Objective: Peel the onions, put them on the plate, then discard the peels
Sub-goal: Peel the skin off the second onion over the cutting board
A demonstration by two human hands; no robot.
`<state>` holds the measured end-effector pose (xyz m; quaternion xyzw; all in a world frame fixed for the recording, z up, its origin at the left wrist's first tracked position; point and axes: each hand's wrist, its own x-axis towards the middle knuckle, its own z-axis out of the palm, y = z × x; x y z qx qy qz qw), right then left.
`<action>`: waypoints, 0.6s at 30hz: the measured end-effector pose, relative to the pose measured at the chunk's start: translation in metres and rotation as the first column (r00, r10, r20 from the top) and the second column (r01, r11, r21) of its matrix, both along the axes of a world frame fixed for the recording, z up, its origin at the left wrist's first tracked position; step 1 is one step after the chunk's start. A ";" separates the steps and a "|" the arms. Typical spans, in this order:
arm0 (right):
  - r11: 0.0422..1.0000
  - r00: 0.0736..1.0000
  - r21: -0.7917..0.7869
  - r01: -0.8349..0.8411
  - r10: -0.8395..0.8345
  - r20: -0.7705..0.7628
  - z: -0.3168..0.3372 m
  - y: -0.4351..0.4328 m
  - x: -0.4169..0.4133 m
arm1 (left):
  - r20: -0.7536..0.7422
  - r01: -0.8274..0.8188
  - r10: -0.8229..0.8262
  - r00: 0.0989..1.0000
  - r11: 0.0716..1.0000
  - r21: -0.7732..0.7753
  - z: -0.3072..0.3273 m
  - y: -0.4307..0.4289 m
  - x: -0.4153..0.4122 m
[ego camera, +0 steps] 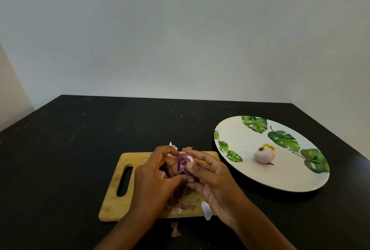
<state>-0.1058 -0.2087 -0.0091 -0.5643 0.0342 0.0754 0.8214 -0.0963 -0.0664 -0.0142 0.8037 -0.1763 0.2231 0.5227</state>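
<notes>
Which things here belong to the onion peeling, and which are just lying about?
Part of the job: purple onion gripped by the left hand and right hand; peeled onion on the plate; loose peels.
Just there: wooden cutting board under the hands; black table.

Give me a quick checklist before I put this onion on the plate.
1. Grip: ok. Left hand and right hand both hold the purple onion over the cutting board.
2. Fully peeled: cannot tell. The fingers cover much of it, and brownish bits show on the visible face.
3. Room on the plate: ok. Only one peeled onion sits there.
4. Peels gathered: not ok. Peels lie on the board, and a scrap lies on the table.
</notes>
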 end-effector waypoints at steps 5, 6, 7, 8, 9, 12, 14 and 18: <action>0.999 0.999 0.017 -0.028 0.028 -0.023 0.004 0.003 -0.002 | 0.050 -0.028 0.026 0.998 0.999 0.037 -0.004 0.002 0.001; 0.999 0.999 0.024 -0.027 0.027 -0.023 0.004 0.003 -0.002 | 0.056 -0.027 0.024 0.998 0.999 0.047 -0.004 0.002 0.001; 0.999 0.999 0.027 -0.022 0.022 -0.025 0.005 0.002 -0.003 | 0.059 -0.020 0.017 0.998 0.998 0.052 -0.003 0.001 0.001; 0.999 0.999 0.031 -0.016 0.017 -0.033 0.005 0.002 -0.003 | 0.065 -0.009 0.006 0.998 0.999 0.053 -0.003 0.001 0.000; 0.999 0.999 0.039 -0.010 0.012 -0.044 0.005 0.002 -0.003 | 0.073 0.003 -0.007 0.997 0.999 0.050 -0.002 0.000 -0.001; 0.997 0.998 0.082 0.009 -0.003 -0.067 0.004 0.000 -0.002 | 0.111 0.005 -0.010 0.994 0.999 0.049 0.000 0.000 -0.002; 0.995 0.997 0.100 0.020 -0.013 -0.073 0.004 -0.001 -0.001 | 0.117 -0.015 0.010 0.993 0.999 0.047 -0.001 0.000 -0.001; 0.996 0.998 0.087 0.026 -0.021 -0.051 0.005 -0.003 -0.001 | 0.110 -0.037 0.029 0.994 0.997 0.070 -0.002 0.001 0.000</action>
